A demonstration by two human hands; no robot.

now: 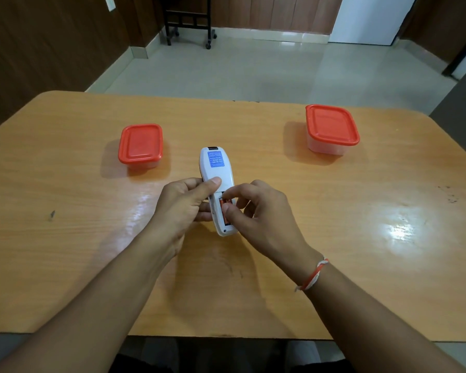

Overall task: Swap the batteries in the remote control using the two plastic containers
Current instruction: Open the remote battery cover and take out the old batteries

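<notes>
Blue label [216,159] text too small; batteries [224,208] half-hidden — fingers cover them.

Only print in view: a blue sticker [216,159] on the back of the remote [216,173], with several lines of white text, too small and blurred to read; the bottom lines look like digits but can't be made out. Batteries [224,208] in the open bay show orange wrap, no brand legible. Both container lids [140,143] [331,124] carry no readable marking.
</notes>
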